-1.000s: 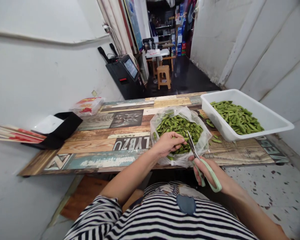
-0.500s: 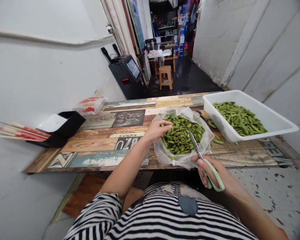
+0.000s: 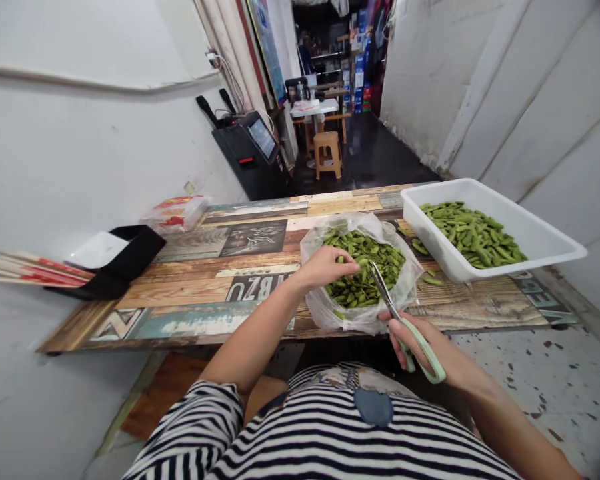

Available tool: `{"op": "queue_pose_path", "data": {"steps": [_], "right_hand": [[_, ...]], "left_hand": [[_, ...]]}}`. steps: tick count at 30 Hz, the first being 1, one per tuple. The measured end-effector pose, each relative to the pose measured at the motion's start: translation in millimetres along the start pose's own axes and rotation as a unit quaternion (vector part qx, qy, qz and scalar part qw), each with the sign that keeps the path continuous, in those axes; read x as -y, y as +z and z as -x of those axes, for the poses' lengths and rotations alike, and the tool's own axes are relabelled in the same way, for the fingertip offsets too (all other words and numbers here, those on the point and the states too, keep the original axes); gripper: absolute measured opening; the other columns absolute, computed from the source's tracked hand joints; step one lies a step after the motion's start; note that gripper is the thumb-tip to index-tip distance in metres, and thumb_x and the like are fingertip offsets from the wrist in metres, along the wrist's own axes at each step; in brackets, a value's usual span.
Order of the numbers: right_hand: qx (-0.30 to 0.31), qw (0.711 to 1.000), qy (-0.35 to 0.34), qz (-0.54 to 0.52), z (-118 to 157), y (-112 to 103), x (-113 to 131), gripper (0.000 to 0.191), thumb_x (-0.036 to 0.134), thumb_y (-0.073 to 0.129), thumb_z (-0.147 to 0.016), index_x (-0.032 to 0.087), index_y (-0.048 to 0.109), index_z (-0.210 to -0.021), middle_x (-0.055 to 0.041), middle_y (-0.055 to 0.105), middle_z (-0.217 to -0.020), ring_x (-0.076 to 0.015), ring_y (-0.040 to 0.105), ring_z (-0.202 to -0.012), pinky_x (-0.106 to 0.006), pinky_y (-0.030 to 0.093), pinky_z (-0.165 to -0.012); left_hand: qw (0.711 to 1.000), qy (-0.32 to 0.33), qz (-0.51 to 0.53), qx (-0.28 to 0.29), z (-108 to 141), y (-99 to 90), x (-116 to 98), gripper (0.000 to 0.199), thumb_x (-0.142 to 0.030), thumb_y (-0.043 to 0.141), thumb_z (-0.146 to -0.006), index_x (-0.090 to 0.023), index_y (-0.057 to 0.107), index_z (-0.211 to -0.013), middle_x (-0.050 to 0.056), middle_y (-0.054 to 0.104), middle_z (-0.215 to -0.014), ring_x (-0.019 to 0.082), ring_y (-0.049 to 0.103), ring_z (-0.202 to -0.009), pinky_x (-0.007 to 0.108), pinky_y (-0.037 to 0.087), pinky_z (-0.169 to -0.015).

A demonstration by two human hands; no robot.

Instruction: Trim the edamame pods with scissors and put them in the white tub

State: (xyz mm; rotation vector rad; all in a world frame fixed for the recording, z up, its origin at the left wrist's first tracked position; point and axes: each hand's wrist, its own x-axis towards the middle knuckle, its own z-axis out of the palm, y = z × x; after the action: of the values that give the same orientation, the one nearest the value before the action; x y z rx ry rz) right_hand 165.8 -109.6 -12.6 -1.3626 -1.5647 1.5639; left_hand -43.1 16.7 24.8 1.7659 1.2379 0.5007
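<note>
My left hand [image 3: 327,268] is closed in a pinch over the bag, with a green edamame pod [image 3: 364,263] at its fingertips. In my right hand [image 3: 420,343] is a pair of scissors [image 3: 390,303] with pale green handles. Their blades are parted a little and point up and left, with the tips close to the pinched pod. Beneath both hands, a clear plastic bag [image 3: 316,303] lies open on the table, full of edamame pods [image 3: 353,293].
A white plastic tub [image 3: 520,210] with more pods stands on the right. Loose pods [image 3: 433,280] lie between tub and bag. The wood-patterned table [image 3: 180,293] also bears a black holder [image 3: 130,260] with chopsticks and a plastic-wrapped packet [image 3: 175,212]. A stool [image 3: 327,153] stands beyond.
My left hand has moved right, bringing a pod toward the scissors. The scissor tips have shifted slightly left, and the blades now look parted. The whole view has shifted a little.
</note>
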Motion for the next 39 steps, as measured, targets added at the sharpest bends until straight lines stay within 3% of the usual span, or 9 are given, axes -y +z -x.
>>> {"op": "queue_pose_path", "data": {"steps": [5, 13, 19, 22, 26, 31, 35, 39], "right_hand": [[-0.017, 1.0, 0.005, 0.024, -0.4, -1.3, 4.8, 0.044, 0.058, 0.043, -0.089, 0.016, 0.058, -0.093, 0.0049, 0.051, -0.052, -0.0106, 0.05, -0.043, -0.022, 0.043, -0.043], [-0.036, 0.999, 0.037, 0.008, -5.5, 0.0, -12.5, 0.036, 0.055, 0.05, -0.087, 0.019, 0.054, -0.082, 0.0088, 0.042, -0.046, -0.0084, 0.042, -0.034, -0.018, 0.033, -0.033], [-0.01, 0.999, 0.001, -0.04, -1.8, 2.6, -8.4, 0.044, 0.057, 0.042, -0.091, 0.018, 0.052, -0.109, 0.0048, 0.051, -0.061, -0.0109, 0.052, -0.048, -0.023, 0.043, -0.047], [-0.004, 1.0, -0.003, -0.026, -0.5, 4.3, -3.5, 0.049, 0.059, 0.038, -0.091, 0.016, 0.051, -0.112, 0.0036, 0.052, -0.063, -0.0119, 0.053, -0.052, -0.025, 0.044, -0.052], [-0.008, 1.0, 0.006, -0.011, -1.9, 5.5, -0.4, 0.051, 0.061, 0.039, -0.089, 0.017, 0.051, -0.11, 0.0042, 0.051, -0.062, -0.0121, 0.053, -0.05, -0.025, 0.044, -0.049], [-0.028, 1.0, 0.014, 0.002, -6.1, 6.7, -4.9, 0.042, 0.059, 0.044, -0.088, 0.019, 0.055, -0.092, 0.0062, 0.049, -0.052, -0.0101, 0.049, -0.041, -0.021, 0.041, -0.04], [-0.056, 0.996, 0.071, -0.019, -11.1, 7.8, -12.9, 0.038, 0.057, 0.051, -0.084, 0.02, 0.052, -0.077, 0.0094, 0.04, -0.044, -0.0081, 0.041, -0.032, -0.018, 0.035, -0.029], [-0.04, 0.996, 0.06, -0.053, -8.9, 6.7, -21.2, 0.038, 0.057, 0.051, -0.084, 0.02, 0.053, -0.087, 0.0091, 0.044, -0.05, -0.0073, 0.043, -0.033, -0.017, 0.036, -0.03]], "left_hand": [[0.998, -0.011, 0.031, 0.046, 7.6, 7.9, -7.0, 0.026, -0.036, 0.065, -0.07, -0.012, 0.07, -0.076, 0.001, 0.063, -0.061, 0.006, 0.043, -0.047, 0.019, 0.032, -0.047], [0.986, -0.072, 0.131, 0.077, 10.3, 14.2, -12.7, 0.02, -0.022, 0.067, -0.069, -0.011, 0.065, -0.085, -0.001, 0.061, -0.056, 0.005, 0.041, -0.043, 0.018, 0.029, -0.043], [0.956, -0.07, 0.283, -0.012, 2.9, 25.0, -0.9, 0.021, -0.019, 0.072, -0.067, -0.014, 0.055, -0.079, -0.009, 0.043, -0.046, 0.001, 0.033, -0.038, 0.015, 0.02, -0.039], [0.931, -0.082, 0.357, 0.004, 2.0, 31.9, 2.2, 0.019, -0.017, 0.07, -0.069, -0.013, 0.054, -0.078, -0.005, 0.052, -0.052, 0.001, 0.034, -0.038, 0.015, 0.015, -0.037], [0.917, -0.093, 0.388, 0.027, 4.4, 37.3, -0.8, 0.012, -0.015, 0.065, -0.072, -0.011, 0.055, -0.077, 0.004, 0.065, -0.07, -0.001, 0.036, -0.038, 0.015, 0.015, -0.036], [0.922, -0.082, 0.378, 0.03, 8.3, 39.1, -1.7, 0.011, -0.017, 0.063, -0.074, -0.01, 0.056, -0.072, 0.002, 0.064, -0.066, -0.001, 0.035, -0.036, 0.015, 0.014, -0.034], [0.916, -0.091, 0.388, 0.042, 9.7, 34.2, 0.3, 0.009, -0.015, 0.06, -0.076, -0.01, 0.054, -0.071, 0.003, 0.063, -0.065, -0.001, 0.034, -0.036, 0.014, 0.013, -0.033], [0.9, -0.069, 0.43, -0.015, -11.5, 27.3, -24.2, 0.006, -0.007, 0.055, -0.078, -0.012, 0.053, -0.08, 0.002, 0.061, -0.066, 0.0, 0.038, -0.038, 0.012, 0.014, -0.033]]}}
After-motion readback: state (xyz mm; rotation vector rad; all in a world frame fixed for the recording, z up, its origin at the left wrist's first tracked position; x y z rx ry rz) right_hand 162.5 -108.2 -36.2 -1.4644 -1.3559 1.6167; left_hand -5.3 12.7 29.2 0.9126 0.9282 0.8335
